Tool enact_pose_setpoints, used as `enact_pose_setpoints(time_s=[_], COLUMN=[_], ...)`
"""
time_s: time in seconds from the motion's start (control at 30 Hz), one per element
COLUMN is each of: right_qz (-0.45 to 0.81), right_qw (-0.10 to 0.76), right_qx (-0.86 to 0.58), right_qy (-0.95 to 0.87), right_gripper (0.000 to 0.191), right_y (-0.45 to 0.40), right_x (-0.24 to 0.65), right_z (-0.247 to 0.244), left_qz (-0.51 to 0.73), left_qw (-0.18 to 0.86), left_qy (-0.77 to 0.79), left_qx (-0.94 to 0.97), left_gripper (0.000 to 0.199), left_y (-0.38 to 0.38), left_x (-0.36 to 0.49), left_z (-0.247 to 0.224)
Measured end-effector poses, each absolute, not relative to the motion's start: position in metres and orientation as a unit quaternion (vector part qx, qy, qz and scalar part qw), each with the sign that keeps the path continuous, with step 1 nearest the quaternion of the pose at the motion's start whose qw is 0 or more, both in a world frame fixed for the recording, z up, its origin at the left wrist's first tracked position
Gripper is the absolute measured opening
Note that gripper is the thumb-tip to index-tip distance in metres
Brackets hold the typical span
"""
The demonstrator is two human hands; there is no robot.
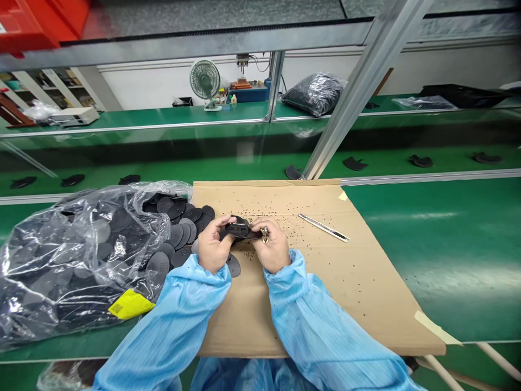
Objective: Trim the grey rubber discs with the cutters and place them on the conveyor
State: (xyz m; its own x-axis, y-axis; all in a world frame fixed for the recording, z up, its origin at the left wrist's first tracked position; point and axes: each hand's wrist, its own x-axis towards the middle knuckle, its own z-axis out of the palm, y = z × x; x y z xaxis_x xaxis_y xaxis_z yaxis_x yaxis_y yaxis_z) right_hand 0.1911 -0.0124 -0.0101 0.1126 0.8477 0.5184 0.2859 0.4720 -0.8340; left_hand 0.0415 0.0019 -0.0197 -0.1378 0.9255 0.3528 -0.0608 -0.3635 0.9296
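You've got the black part (238, 230) pinched in your left hand (215, 247) and right hand (272, 247), so one slip could probably drop it onto the specks (293, 234) littering the cardboard (244, 320).

1. Black part (238, 230), between left fingers (220, 224) and right fingers (265, 223): ends covered, full outline unclear.
2. Metal bit (265, 234), at right fingers: partly hidden, too small to identify.
3. Dark specks (292, 227), beyond and right of fingers: too tiny to make out.
4. Clear bag (36, 260), left of fingers: cut off at left edge; discs (101, 231) inside blurred by creases.
5. Yellow label (131, 304), left of fingers, nearer: print unreadable.
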Motion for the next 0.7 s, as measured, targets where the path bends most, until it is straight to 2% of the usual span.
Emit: enact_pose_setpoints(time_s=[0.1,0.4,0.7], right_qz=[0.199,0.205,0.239], right_qw=[0.596,0.588,0.557], right_qx=[-0.465,-0.477,-0.532], right_qy=[-0.623,-0.619,-0.591], right_gripper=[0.02,0.02,0.022], right_y=[-0.01,-0.009,-0.005], right_x=[0.191,0.191,0.194], right_z=[-0.015,-0.016,-0.025], left_qz=[0.634,0.641,0.636], left_qw=[0.344,0.312,0.099], left_qy=[0.408,0.388,0.35], left_qx=[0.559,0.584,0.681], left_gripper=[0.038,0.039,0.05], left_y=[-0.001,0.001,-0.02], left_x=[0.043,0.042,0.045], left_z=[-0.021,-0.023,-0.01])
